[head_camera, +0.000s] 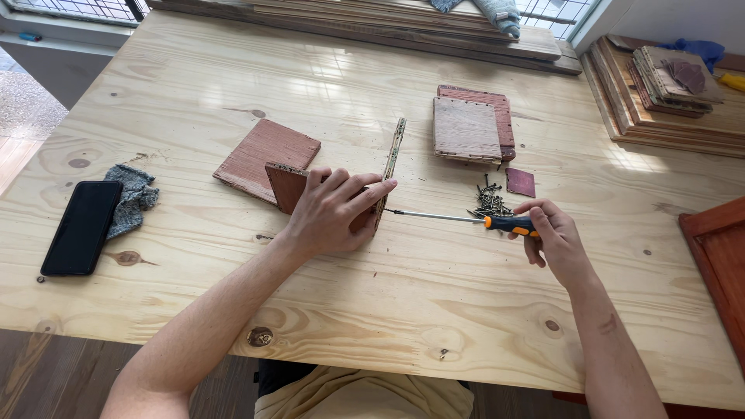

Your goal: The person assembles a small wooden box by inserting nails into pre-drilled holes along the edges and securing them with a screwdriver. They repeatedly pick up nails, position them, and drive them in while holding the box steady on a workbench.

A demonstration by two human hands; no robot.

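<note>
My left hand (330, 213) grips a reddish-brown wooden board (285, 185) that stands on edge against a second upright board (394, 155), the two meeting at a corner. My right hand (552, 237) holds a screwdriver (466, 219) with an orange and black handle, laid level, its tip at the face of the upright board near my left fingers. A pile of dark screws (489, 200) lies just beyond the screwdriver. Another flat reddish board (260, 155) rests on the pine table (372, 302) behind my left hand.
Two stacked square boards (472, 124) and a small dark red sandpaper piece (521, 182) lie past the screws. A black phone (81, 226) and grey cloth (132, 195) sit at left. Planks (403, 23) line the far edge; wood stacks (660, 93) stand right, a red panel (718, 256) nearer.
</note>
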